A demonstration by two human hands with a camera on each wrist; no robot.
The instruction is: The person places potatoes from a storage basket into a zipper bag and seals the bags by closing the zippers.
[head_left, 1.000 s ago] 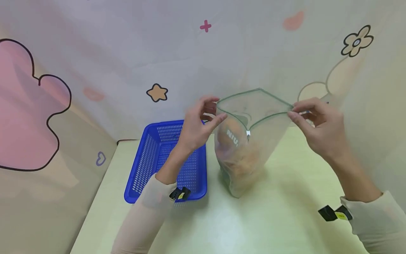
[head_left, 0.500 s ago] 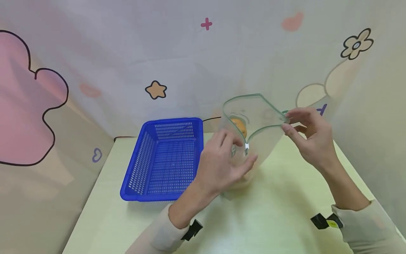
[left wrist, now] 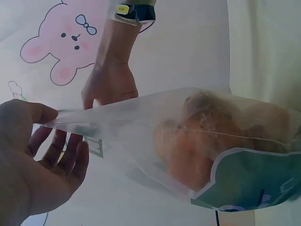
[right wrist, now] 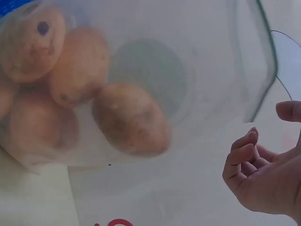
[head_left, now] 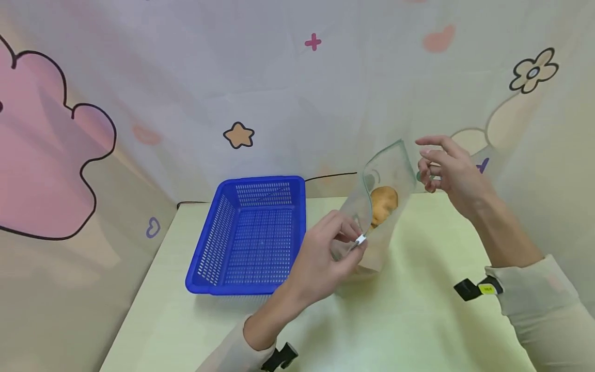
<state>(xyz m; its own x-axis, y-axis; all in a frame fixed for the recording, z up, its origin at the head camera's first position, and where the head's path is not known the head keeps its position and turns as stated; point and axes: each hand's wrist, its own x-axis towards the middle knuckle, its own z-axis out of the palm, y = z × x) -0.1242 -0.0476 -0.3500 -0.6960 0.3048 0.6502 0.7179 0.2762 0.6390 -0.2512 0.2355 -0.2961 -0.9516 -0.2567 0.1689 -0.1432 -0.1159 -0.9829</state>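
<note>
A frosted zip bag [head_left: 401, 173] with a green-edged mouth stands on the table, tilted toward my left hand [head_left: 325, 253]. My left thumb and fingers pinch the bag's edge at the white zip slider [head_left: 360, 239]. Through the mouth a potato [head_left: 384, 205] shows, and in the right wrist view several more potatoes [right wrist: 134, 120] lie inside. The left wrist view has the bag [left wrist: 131, 125] stretched out from my pinching fingers. My right hand [head_left: 457, 178] hovers just beyond the bag's far right corner, fingers loosely bent, holding nothing.
A blue plastic basket [head_left: 260, 243] with slotted walls stands left of the bag, no contents visible in it. A pale cloth backdrop [head_left: 279, 93] with printed shapes rises behind the light table [head_left: 432, 315]. A thin dark cord [head_left: 332, 176] runs along the back.
My left hand has let go of the bag's left rim, come down to the front and taken hold at the slider. My right hand has released the right corner. The bag's mouth has narrowed.
</note>
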